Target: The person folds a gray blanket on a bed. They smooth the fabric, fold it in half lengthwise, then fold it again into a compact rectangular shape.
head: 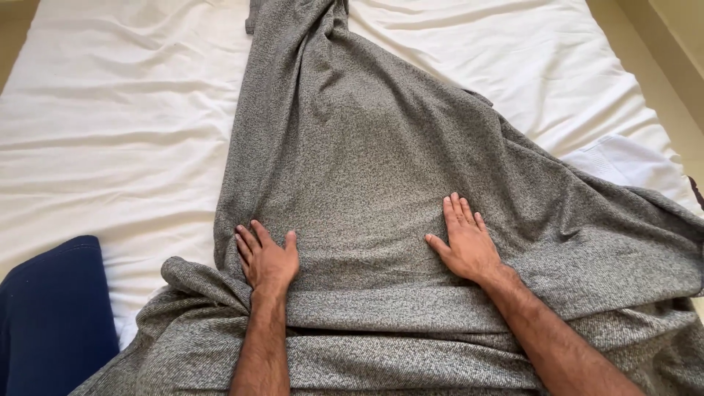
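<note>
1. While both palms lay flat, the work in hand looked like smoothing a grey knit blanket (381, 161) spread over a white bed sheet (110, 125); that is a judgement from the posture alone.
2. At the near left, a dark blue cushion (51, 315) sat on the sheet, just beside the blanket's bunched near-left edge and apart from the hands.
3. The left hand (268, 260) was open, fingers fairly close together, pressed on the blanket near its left border and gripping nothing.
4. The blanket ran from the far middle toward the near edge, widening to the right, with a thick fold lying across the forearms' line.
5. The right hand (466, 246) was open too, fingers together, flat on the cloth.
6. A folded white cloth (623, 161) lay at the far right.
7. Any next move would likely call for even outward pressure, so the creases flatten.
</note>
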